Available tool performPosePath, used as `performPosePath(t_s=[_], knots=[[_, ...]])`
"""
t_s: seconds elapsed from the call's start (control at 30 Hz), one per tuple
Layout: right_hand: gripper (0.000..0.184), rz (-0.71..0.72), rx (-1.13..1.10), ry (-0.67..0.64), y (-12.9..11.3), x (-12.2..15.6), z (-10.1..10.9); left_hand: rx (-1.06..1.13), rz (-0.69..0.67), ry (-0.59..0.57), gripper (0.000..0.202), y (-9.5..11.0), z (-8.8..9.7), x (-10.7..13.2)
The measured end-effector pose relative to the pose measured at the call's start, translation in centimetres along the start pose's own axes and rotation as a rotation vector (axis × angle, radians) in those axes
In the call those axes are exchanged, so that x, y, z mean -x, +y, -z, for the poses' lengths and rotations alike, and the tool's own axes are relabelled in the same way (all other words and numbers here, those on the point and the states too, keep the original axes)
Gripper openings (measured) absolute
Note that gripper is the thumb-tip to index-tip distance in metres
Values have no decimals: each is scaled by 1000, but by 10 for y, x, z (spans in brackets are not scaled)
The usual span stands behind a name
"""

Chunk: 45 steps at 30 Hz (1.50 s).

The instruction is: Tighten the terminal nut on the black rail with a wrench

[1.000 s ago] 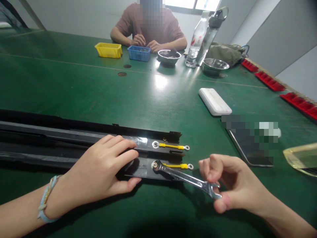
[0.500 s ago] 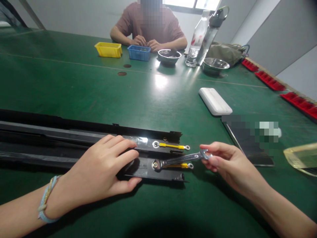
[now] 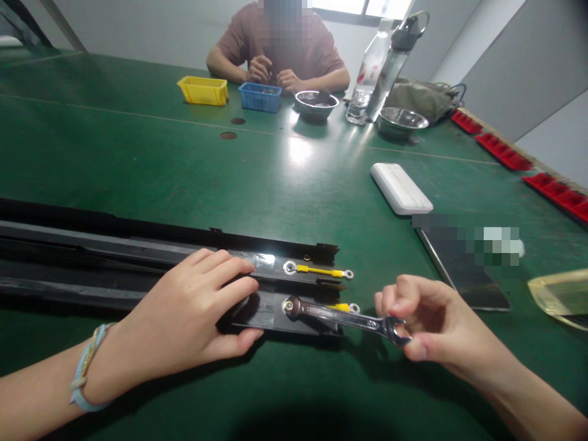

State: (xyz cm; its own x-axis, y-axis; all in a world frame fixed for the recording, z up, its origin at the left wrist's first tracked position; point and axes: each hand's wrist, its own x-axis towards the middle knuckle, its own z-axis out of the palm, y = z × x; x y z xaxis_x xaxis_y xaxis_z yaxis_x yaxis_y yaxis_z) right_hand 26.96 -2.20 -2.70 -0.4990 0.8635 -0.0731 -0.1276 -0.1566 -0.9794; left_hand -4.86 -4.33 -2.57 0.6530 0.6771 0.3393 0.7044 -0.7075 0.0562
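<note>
Two hands: left hand (image 3: 184,318) flat on rail (image 3: 92,257), right fingers (image 3: 395,299) around wrench (image 3: 340,316).

I get a single view, from the head camera, facing forward and down over the green table (image 3: 138,159). It sits close above the black rail (image 3: 92,254); far beyond the rail a person (image 3: 280,52) faces it.

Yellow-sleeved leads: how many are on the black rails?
2. One lead at the far rail's end; the other on the near rail, partly under the wrench in the right hand. The left hand may hide others.
</note>
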Motion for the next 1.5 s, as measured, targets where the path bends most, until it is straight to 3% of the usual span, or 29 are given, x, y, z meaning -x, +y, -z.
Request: performPosePath(t_s=[0.13,0.3,0.43,0.6,0.87,1.13,1.33,1.5], knots=[[25,16,45,3,1,1,4,-1,1,-1,25,0,-2,-1],[20,57,177,128,-1,-1,14,1,7,-11,24,3,-3,-3],[21,-30,257,230,-6,-5,15,-11,-5,-11,25,4,-2,-2],[23,-97,365,260,-12,-9,13,-24,-21,-5,26,5,-3,-1],[26,-54,391,142,-7,-4,23,-10,-13,-6,25,6,-3,-2],[29,151,353,-91,-3,7,13,-8,-4,6,24,5,-4,-3],[27,167,372,-86,-2,10,10,-20,-10,-9,23,6,-4,-3],[23,131,448,71,-3,8,15,-13,5,-6,23,5,-2,0]])
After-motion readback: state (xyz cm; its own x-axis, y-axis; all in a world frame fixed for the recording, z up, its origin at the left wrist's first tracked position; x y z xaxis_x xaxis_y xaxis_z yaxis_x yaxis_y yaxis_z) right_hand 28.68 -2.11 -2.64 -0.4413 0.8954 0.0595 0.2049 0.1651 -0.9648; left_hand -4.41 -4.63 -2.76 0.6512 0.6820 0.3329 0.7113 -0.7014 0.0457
